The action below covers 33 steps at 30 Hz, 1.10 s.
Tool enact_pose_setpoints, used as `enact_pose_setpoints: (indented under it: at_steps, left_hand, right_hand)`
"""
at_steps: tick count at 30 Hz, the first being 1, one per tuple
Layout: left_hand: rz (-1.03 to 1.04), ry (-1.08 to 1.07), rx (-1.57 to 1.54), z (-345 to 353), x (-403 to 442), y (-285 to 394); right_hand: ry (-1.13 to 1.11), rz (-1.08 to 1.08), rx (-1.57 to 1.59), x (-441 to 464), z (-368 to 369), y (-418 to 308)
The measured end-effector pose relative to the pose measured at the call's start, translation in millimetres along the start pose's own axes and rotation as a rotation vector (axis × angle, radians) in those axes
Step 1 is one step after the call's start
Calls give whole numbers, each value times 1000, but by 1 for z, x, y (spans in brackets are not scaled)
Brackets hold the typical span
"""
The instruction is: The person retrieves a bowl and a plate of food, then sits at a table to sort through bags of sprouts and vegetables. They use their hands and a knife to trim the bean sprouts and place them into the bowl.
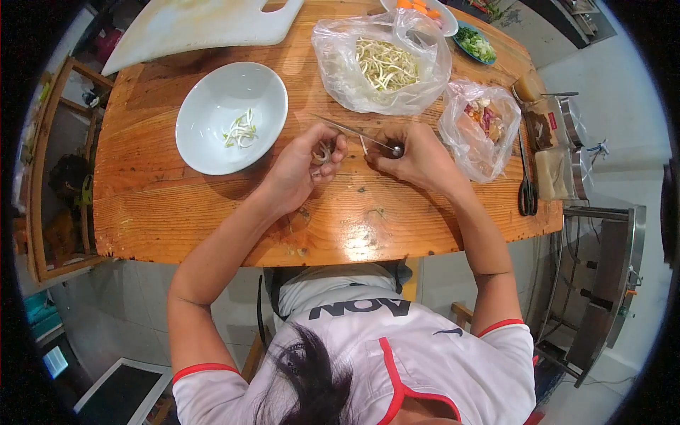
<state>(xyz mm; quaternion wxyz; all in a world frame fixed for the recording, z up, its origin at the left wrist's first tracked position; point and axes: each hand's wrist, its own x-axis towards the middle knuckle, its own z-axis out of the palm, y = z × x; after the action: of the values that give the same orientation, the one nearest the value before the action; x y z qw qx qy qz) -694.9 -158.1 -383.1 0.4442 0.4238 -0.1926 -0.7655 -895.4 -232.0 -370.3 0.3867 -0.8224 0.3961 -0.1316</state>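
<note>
My left hand [303, 167] is curled above the table, with pale bean sprouts [323, 154] held in its fingers. My right hand [415, 154] is closed around a thin, pointed metal knife [350, 129] with a round shiny end; its tip reaches left toward my left hand. A single white sprout [364, 145] shows at the right fingertips. Left of my hands sits a white bowl [202, 106] with a small heap of sprouts [241, 130] inside. Beyond my hands stands an open clear plastic bag [331, 60] full of bean sprouts [388, 65].
A white cutting board [205, 28] lies at the back left of the wooden table [354, 227]. To the right are a bag of meat [464, 127], scissors [525, 195] and condiment containers [549, 166]. Behind them are a plate of chopped greens [474, 44] and orange pieces [418, 7].
</note>
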Motion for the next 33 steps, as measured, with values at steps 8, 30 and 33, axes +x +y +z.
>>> enact_pose_setpoints:
  at_steps: [8,30,33]
  left_hand:
    - [415,17,589,-4,9,-8]
    - [981,97,1397,0,23,-12]
    - [834,84,1271,5,12,-6]
  right_hand:
    - [-7,-60,34,1,-1,6]
    - [26,-49,225,-3,-23,-1]
    - [58,-76,243,-2,-18,2]
